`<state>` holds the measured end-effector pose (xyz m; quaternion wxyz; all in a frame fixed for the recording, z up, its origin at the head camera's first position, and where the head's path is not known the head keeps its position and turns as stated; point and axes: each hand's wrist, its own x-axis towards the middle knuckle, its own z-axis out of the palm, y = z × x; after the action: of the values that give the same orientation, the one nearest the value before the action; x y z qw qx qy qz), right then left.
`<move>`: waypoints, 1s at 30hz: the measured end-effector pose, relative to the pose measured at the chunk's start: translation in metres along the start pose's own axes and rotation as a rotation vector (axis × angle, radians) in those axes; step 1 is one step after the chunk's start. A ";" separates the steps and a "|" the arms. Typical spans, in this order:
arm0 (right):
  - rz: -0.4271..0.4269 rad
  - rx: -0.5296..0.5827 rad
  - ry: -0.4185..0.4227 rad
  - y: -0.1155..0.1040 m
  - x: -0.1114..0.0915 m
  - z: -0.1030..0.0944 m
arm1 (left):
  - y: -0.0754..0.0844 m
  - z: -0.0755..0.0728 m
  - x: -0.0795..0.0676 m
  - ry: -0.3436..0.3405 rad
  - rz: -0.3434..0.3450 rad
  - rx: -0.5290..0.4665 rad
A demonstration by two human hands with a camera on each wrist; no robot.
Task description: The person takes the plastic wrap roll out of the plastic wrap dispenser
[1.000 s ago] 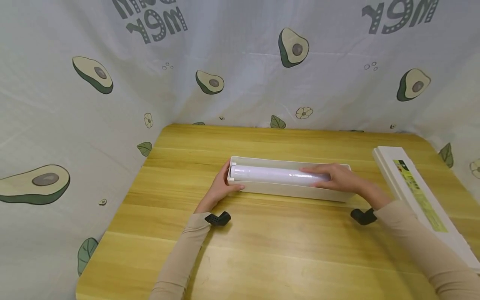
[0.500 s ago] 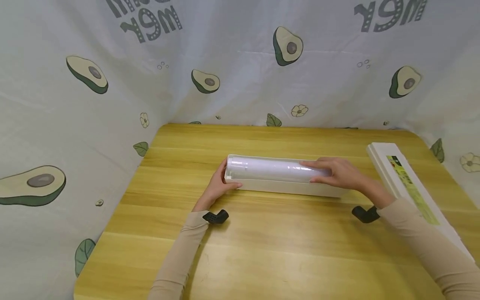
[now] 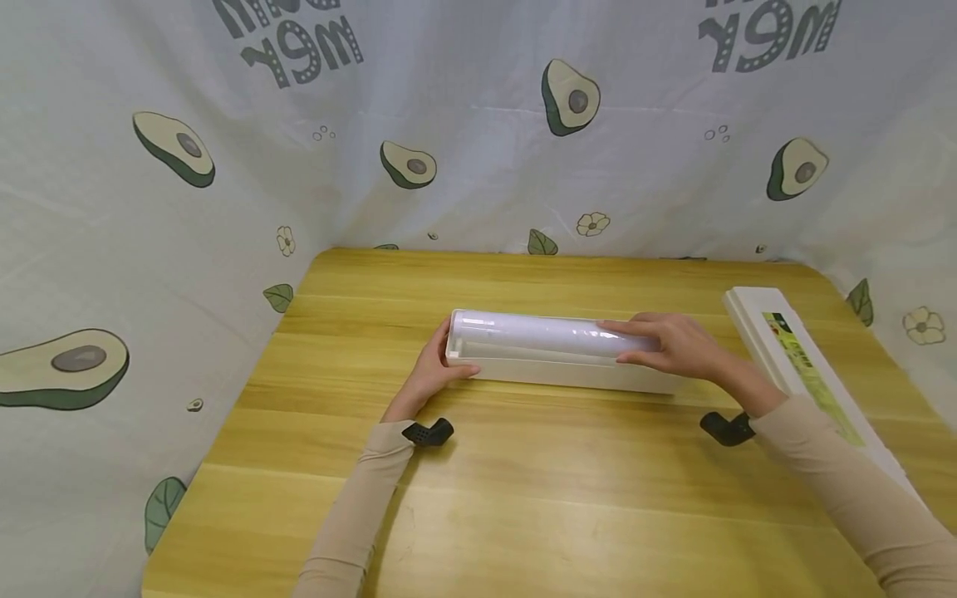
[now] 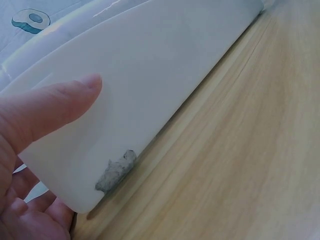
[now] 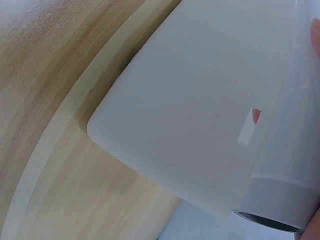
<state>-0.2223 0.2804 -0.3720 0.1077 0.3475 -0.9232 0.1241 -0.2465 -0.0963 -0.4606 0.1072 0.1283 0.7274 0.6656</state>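
A roll of clear plastic wrap (image 3: 523, 329) lies lengthwise over a long white dispenser box (image 3: 561, 373), raised toward its far rim. My right hand (image 3: 676, 345) grips the roll's right end between thumb and fingers. The right wrist view shows the roll's open tube end (image 5: 267, 221) standing out past the box wall (image 5: 175, 110). My left hand (image 3: 429, 374) holds the box's left end, with the thumb (image 4: 65, 102) on the front wall in the left wrist view and the other fingers partly hidden around the end.
A long white lid (image 3: 755, 306) with a green and yellow label (image 3: 811, 370) lies slanted at the right on the wooden table (image 3: 508, 498). An avocado-print curtain (image 3: 478, 100) hangs behind and to the left. A grey patch (image 4: 117, 172) marks the box's lower edge.
My right hand has lifted the roll from inside the box up to its far rim, so more of the inside shows. My left hand keeps its hold on the box. The view has shifted slightly.
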 end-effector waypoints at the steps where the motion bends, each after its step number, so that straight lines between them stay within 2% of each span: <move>1: 0.002 0.000 0.001 0.000 -0.001 0.000 | 0.000 0.000 0.000 0.000 -0.001 -0.002; 9: -0.009 -0.022 0.029 -0.001 -0.005 -0.003 | 0.001 0.001 0.000 -0.004 0.009 -0.014; 11: -0.015 -0.025 0.035 -0.001 -0.006 -0.004 | 0.007 0.002 -0.003 -0.011 -0.006 -0.019; 14: -0.024 -0.028 0.047 -0.003 -0.007 -0.006 | 0.007 0.003 -0.004 -0.006 -0.017 -0.017; 16: -0.028 -0.030 0.056 -0.003 -0.008 -0.007 | 0.007 0.003 -0.004 -0.003 -0.016 -0.014; 18: -0.032 -0.031 0.063 -0.004 -0.009 -0.009 | 0.000 0.002 -0.001 0.004 -0.005 -0.008; 30: 0.010 -0.053 0.067 -0.003 -0.017 -0.015 | 0.000 0.002 -0.001 0.001 0.001 -0.006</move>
<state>-0.2057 0.2932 -0.3622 0.1469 0.3356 -0.9238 0.1115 -0.2445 -0.0948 -0.4609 0.1068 0.1282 0.7253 0.6679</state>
